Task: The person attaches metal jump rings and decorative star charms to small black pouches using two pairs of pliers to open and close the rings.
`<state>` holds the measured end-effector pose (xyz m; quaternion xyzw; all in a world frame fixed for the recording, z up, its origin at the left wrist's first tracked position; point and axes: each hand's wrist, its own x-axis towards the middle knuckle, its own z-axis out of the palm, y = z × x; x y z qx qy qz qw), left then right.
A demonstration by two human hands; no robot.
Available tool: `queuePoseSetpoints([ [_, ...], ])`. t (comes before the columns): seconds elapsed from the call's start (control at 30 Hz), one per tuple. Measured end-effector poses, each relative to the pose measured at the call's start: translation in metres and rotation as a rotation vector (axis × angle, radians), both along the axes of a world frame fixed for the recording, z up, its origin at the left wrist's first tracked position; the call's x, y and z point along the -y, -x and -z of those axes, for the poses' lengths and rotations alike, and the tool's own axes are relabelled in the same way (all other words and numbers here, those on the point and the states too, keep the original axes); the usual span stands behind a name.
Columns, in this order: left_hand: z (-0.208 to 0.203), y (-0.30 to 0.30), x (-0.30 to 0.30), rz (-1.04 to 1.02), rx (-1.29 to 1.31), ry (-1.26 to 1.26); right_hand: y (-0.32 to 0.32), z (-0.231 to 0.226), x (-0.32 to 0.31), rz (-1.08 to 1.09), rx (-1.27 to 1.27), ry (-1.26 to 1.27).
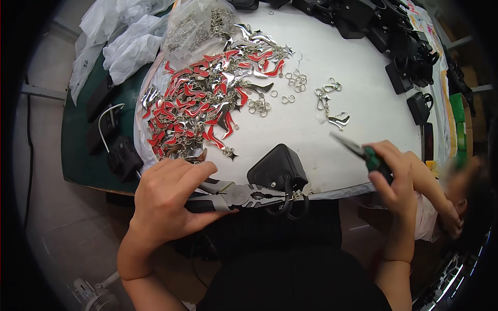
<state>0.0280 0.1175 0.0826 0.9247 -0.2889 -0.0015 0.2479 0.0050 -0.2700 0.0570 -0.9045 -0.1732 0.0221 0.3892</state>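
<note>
Nearest to the camera, black clothing (290,274) is seen at the lower edge. Beyond it, a white tabletop (368,59) is spread, and on its left part a heap of red, silver and black shoe-shaped charms (195,92) is gathered. The left hand (167,193) is placed at the near table edge, with its fingers clamped around the handles of grey-and-black pliers (237,196). By the right hand (398,179), whose fingers are closed around it, a green-handled tool (373,159) is held in the air, its tip pointed away and to the left. Between the two hands, a black case (277,167) is located at the table edge. At the pliers' tip a metal clasp (296,195) is seen; whether it is gripped there cannot be told. Loose rings (258,108) are scattered farther away.
</note>
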Motion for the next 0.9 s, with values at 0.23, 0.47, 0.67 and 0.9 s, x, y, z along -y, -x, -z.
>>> queuePoseSetpoints([
  [0.23,0.0,-0.003,-0.007,0.112,0.052,-0.02,0.014,-0.043,-0.04,-0.202,0.24,0.292],
  [0.47,0.0,-0.001,-0.01,0.108,0.014,0.004,0.014,-0.046,-0.042,-0.237,0.225,0.318],
  [0.67,-0.005,0.0,-0.013,0.087,-0.028,-0.029,0.012,-0.051,-0.046,-0.236,0.259,0.343],
  [0.9,-0.006,0.006,-0.009,0.052,0.035,-0.012,0.021,-0.046,-0.047,-0.236,0.186,0.346],
])
